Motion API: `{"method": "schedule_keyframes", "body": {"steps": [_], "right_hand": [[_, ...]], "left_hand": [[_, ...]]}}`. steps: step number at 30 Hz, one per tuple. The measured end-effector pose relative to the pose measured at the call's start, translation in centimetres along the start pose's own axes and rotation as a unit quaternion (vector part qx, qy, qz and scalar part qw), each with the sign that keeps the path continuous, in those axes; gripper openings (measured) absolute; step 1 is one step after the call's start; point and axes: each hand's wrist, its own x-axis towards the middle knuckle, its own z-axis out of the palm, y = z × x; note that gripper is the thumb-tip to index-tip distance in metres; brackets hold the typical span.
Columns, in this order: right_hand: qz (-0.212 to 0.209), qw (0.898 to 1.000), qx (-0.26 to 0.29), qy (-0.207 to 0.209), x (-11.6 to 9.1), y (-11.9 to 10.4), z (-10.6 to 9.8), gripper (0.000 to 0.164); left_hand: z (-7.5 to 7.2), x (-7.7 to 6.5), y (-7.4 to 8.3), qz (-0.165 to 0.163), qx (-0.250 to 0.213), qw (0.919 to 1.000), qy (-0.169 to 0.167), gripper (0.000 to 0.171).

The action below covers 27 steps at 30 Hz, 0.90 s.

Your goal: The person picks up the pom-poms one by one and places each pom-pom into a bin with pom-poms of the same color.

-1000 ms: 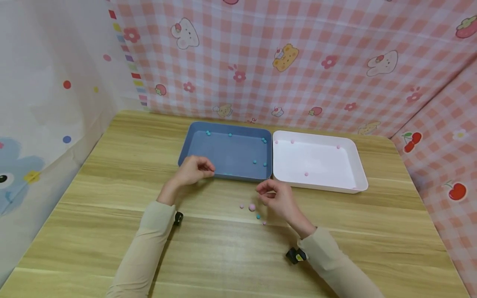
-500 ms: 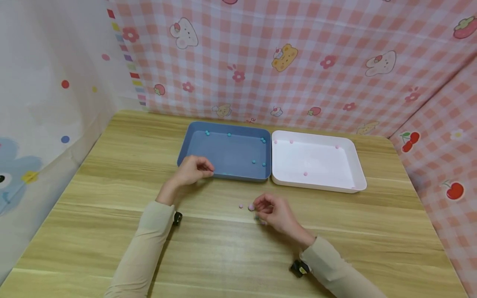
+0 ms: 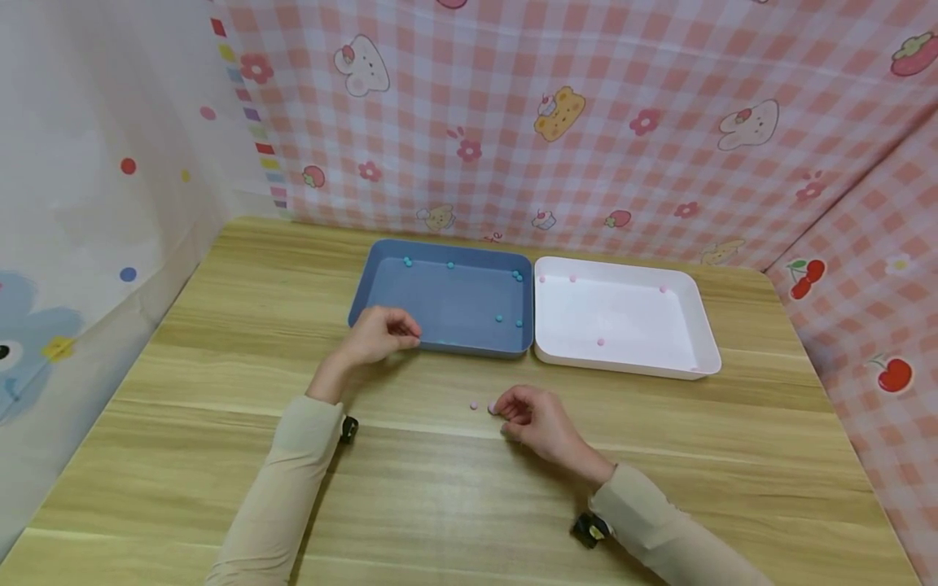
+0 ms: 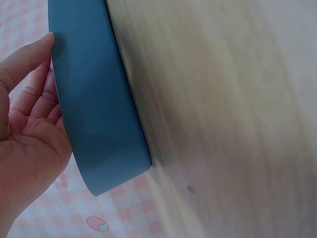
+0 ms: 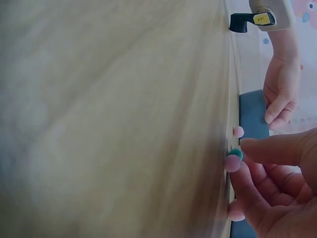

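My left hand (image 3: 379, 334) holds the near rim of the blue tray (image 4: 94, 104), thumb at the rim and fingers behind the wall. My right hand (image 3: 544, 423) is low over the table, thumb and index finger apart. Between those fingertips, in the right wrist view, sit a teal bead (image 5: 237, 152) and a small pink bead (image 5: 232, 163), overlapping; the hand hides both in the head view. A larger pink ball (image 3: 493, 408) lies right at the index fingertip. Another small pink bead (image 3: 473, 405) lies just left of it.
A white tray (image 3: 623, 368) with several pink beads stands right beside the blue one. Several teal beads (image 3: 450, 265) are spread inside the blue tray. Behind the wooden table (image 3: 425, 505) hangs a pink checked cloth (image 3: 513, 98).
My right hand has come down from near the trays toward the loose beads, now covering the teal bead and one small pink bead. My left hand stays at the blue tray's rim.
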Motion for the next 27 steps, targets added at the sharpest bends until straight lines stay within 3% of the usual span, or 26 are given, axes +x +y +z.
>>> {"method": "schedule_keyframes", "body": {"steps": [9, 27], "right_hand": [[-0.019, 0.999, -0.044, -0.01, 0.2, 0.4, 0.18, 0.025], [-0.046, 0.996, -0.076, -0.024, 0.37, 0.61, 0.36, 0.028]], "left_hand": [[-0.09, 0.07, -0.06, 0.009, 0.0, 1.0, -0.002, 0.004], [-0.15, -0.1, 0.06, 0.003, -0.002, 1.0, 0.0, 0.004]]}}
